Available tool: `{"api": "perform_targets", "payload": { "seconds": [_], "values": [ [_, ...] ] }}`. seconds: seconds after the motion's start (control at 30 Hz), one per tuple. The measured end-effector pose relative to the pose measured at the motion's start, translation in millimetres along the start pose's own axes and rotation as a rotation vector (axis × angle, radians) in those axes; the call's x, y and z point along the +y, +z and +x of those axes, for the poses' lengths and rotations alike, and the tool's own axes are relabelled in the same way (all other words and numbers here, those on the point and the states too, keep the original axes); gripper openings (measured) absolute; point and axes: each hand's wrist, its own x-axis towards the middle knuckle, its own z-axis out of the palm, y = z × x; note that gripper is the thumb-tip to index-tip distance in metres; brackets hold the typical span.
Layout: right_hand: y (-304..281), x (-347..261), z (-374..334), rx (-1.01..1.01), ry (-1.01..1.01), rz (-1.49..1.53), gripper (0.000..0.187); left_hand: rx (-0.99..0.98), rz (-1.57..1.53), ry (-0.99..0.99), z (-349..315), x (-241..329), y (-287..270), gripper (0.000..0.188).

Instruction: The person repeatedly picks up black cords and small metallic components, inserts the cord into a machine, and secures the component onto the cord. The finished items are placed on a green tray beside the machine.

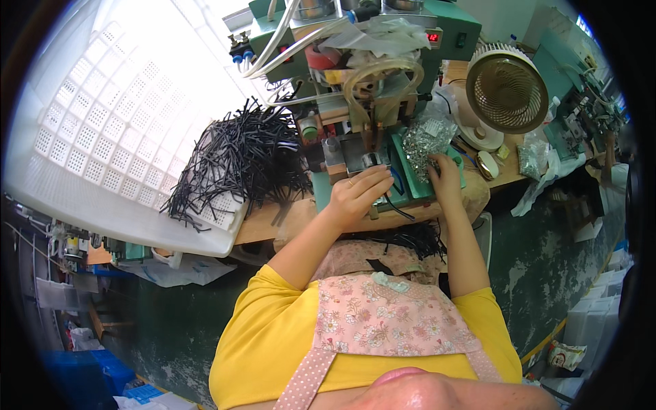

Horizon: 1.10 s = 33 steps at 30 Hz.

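Observation:
My left hand lies at the front of a green bench press, fingers together and pointing right, just below the tooling. A short black cable comes out from under its fingertips; the thumb and the grip are mostly hidden. To the right, my right hand reaches its curled fingertips into a heap of small silvery metal parts. That heap lies in a green tray, partly in a clear plastic bag. What the right fingertips pinch is too small to make out.
Left of the press, a large pile of black cables spills over a white perforated crate. A beige fan stands at the right, near a small round-ended box and a bag of parts. More black cables lie by my lap.

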Motion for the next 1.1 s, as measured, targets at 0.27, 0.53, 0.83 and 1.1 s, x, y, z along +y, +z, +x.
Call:
{"api": "perform_targets", "payload": {
  "seconds": [0.27,0.53,0.83,1.1],
  "values": [
    [24.1,-13.0,13.3,0.089,-0.140,-0.122,0.015,-0.013,0.032,0.018,-15.0,-3.8,-11.6,0.029],
    [26.6,-11.4,7.9,0.111,0.014,0.104,0.018,0.040,0.753,-0.532,-77.8,-123.1,-74.9,0.019],
    [25.5,-11.5,8.1,0.123,0.000,0.056,0.012,-0.261,0.967,-0.603,-99.0,-163.8,-82.2,0.016],
    [20.1,-15.3,11.9,0.076,-0.039,0.014,0.010,-0.157,0.791,-0.787,-67.7,-135.9,-102.4,0.013]
  ]
}}
